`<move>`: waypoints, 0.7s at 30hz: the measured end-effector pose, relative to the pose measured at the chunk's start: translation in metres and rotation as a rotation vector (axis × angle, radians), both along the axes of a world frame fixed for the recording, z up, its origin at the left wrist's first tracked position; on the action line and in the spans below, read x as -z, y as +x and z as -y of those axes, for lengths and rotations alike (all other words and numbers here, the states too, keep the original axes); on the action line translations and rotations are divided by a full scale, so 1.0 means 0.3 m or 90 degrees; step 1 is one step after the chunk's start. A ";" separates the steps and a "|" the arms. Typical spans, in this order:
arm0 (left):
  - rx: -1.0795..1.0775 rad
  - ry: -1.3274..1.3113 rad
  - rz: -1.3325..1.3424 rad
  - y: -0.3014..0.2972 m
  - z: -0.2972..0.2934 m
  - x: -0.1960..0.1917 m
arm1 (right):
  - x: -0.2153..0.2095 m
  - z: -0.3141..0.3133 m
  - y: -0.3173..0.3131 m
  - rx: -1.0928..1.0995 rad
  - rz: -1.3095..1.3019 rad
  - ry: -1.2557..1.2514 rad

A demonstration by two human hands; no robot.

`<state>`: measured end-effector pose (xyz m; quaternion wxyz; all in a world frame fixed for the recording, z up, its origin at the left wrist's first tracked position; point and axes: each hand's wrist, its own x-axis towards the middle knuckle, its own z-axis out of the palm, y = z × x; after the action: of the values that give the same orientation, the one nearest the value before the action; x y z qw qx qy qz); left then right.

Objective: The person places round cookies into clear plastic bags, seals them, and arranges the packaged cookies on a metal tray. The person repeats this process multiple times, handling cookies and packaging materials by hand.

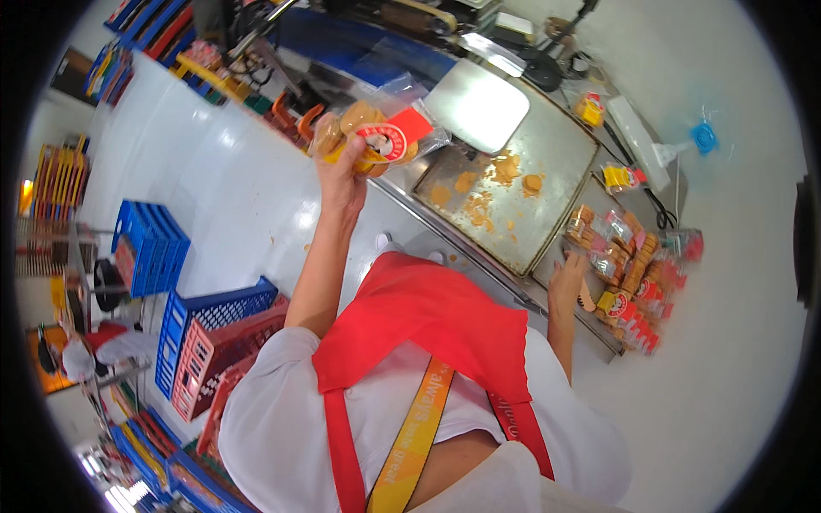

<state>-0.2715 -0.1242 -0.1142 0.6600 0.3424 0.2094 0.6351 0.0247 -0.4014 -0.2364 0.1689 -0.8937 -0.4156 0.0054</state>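
The left hand (342,175) grasps one clear bag of round biscuits (376,132) with a red-and-white round label, raised at eleven o'clock over the steel tray (556,162). The right hand (566,282) rests open, fingers spread, beside a heap of about a dozen similar packs (633,274) at three o'clock. Crumbs litter the tray; two blue crates (150,248) and one red crate sit on the white floor (231,179) at nine o'clock.

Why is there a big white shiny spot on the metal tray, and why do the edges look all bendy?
In the head view, glare from overhead light washes out the far corner of the flat grey metal tray; the fisheye lens curves the tray's straight edges and blackens the picture's rim; the clear plastic bag of round golden biscuits in the left hand looks slightly blurred.
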 end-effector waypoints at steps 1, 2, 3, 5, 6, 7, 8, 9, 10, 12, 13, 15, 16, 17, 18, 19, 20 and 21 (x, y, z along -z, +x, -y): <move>0.016 -0.090 0.057 -0.038 -0.010 0.052 | 0.038 -0.024 -0.006 -0.023 -0.105 -0.009; 0.032 -0.115 0.110 -0.067 0.003 0.056 | 0.039 -0.043 -0.042 -0.019 -0.140 -0.048; 0.049 -0.132 0.167 -0.085 0.012 0.050 | 0.034 -0.074 -0.091 -0.016 -0.170 -0.082; 0.094 -0.153 0.283 -0.143 0.027 0.051 | 0.028 -0.109 -0.141 -0.006 -0.174 -0.104; 0.129 -0.148 0.346 -0.174 0.030 0.043 | 0.041 -0.116 -0.153 -0.003 -0.150 -0.090; 0.164 -0.140 0.409 -0.205 0.030 0.033 | 0.049 -0.125 -0.162 0.001 -0.127 -0.076; 0.197 -0.133 0.468 -0.247 0.042 0.028 | 0.052 -0.129 -0.170 0.002 -0.124 -0.093; 0.165 -0.157 0.445 -0.280 0.057 0.027 | 0.055 -0.137 -0.171 0.003 -0.124 -0.109; 0.183 -0.134 0.464 -0.320 0.082 0.021 | 0.059 -0.143 -0.175 0.004 -0.122 -0.125; 0.225 -0.089 0.501 -0.387 0.140 -0.006 | 0.072 -0.136 -0.193 -0.014 -0.024 -0.042; 0.198 -0.061 0.492 -0.411 0.174 -0.034 | 0.079 -0.132 -0.199 -0.025 0.025 0.000; 0.199 -0.069 0.538 -0.479 0.227 -0.034 | 0.121 -0.105 -0.164 0.013 -0.010 -0.061; 0.202 -0.076 0.559 -0.512 0.251 -0.030 | 0.144 -0.090 -0.139 0.035 -0.028 -0.095; 0.225 -0.089 0.590 -0.550 0.276 -0.015 | 0.159 -0.079 -0.119 0.002 -0.025 -0.082; 0.187 -0.066 0.566 -0.586 0.315 -0.015 | 0.179 -0.078 -0.095 0.001 -0.021 -0.072; 0.151 -0.045 0.541 -0.617 0.352 -0.014 | 0.198 -0.077 -0.074 0.001 -0.017 -0.061; 0.119 -0.022 0.513 -0.645 0.382 -0.017 | 0.183 -0.084 -0.097 0.004 -0.016 -0.047; 0.023 -0.031 0.437 -0.679 0.417 -0.008 | 0.146 -0.081 -0.118 -0.002 -0.003 -0.092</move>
<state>-0.4752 -0.2493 -0.1119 0.7109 0.0968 -0.0159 0.6964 -0.0107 -0.3772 -0.2801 0.1046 -0.9029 -0.4152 0.0379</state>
